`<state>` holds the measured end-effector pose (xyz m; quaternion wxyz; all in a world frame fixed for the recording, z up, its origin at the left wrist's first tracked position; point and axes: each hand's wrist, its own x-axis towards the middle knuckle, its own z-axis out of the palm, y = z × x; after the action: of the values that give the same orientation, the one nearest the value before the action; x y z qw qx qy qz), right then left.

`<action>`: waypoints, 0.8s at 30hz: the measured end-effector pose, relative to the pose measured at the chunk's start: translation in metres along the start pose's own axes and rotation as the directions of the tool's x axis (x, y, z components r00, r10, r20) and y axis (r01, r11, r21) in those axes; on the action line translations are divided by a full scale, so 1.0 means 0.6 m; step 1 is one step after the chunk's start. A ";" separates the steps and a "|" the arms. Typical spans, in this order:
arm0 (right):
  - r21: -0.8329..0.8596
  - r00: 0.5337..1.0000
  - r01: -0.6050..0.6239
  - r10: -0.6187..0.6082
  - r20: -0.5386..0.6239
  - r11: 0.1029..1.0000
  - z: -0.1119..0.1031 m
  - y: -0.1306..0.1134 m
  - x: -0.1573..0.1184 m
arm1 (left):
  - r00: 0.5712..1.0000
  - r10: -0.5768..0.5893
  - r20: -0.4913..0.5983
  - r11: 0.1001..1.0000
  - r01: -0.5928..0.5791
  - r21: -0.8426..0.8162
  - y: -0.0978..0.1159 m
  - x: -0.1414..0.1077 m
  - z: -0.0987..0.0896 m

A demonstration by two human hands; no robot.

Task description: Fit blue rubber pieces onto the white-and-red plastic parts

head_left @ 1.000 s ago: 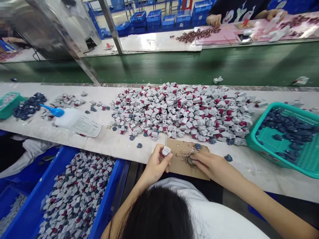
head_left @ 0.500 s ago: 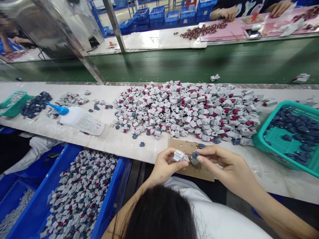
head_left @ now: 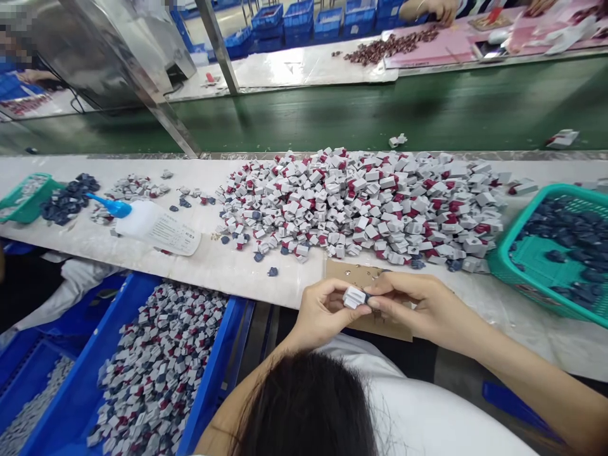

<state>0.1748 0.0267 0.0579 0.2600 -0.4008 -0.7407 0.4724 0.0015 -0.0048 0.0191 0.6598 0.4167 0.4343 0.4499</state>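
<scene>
- Closer together than in the earlier frame, the left hand (head_left: 325, 313) and right hand (head_left: 420, 310) have brought a dark blue piece (head_left: 368, 297) up against the end of a ribbed white plastic block (head_left: 354, 297).
- Left hand: clenched in a firm grip, holding the block between thumb and fingertips, with the block sticking out on the side toward the right hand.
- Right hand: pinching the dark blue piece between thumb and forefinger, right at the block's end.
- Below the pile of white-and-red blocks (head_left: 361, 202): both hands, over a brown cardboard sheet (head_left: 394, 329).
- Right of the pile: a teal basket (head_left: 503, 253) of dark blue pieces.
- Left of the pile: a squeeze bottle with a blue nozzle (head_left: 137, 218).
- Below and left of the pile: a blue crate (head_left: 213, 373) full of white, red and dark blue assembled pieces.
- Beyond the pile: a green conveyor belt (head_left: 332, 114), then a co-worker's hand (head_left: 439, 9) at a far bench.
</scene>
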 end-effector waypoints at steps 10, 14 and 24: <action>-0.103 0.994 0.080 -0.072 0.083 0.991 -0.013 0.031 0.009 | 0.984 -0.099 0.145 0.991 0.085 0.101 -0.013 0.013 -0.012; -0.086 0.989 -0.028 0.040 0.145 0.996 -0.045 0.026 0.005 | 0.991 -0.128 0.050 0.992 0.127 0.008 -0.004 0.021 -0.026; 0.079 0.948 -0.182 0.196 -0.250 0.980 -0.031 0.043 0.010 | 0.981 -0.194 0.030 0.952 0.195 -0.234 0.005 0.020 -0.031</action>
<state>0.1946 0.0465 0.0423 0.3181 -0.5203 -0.6456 0.4596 -0.0142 0.0102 0.0144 0.7471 0.2921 0.4146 0.4297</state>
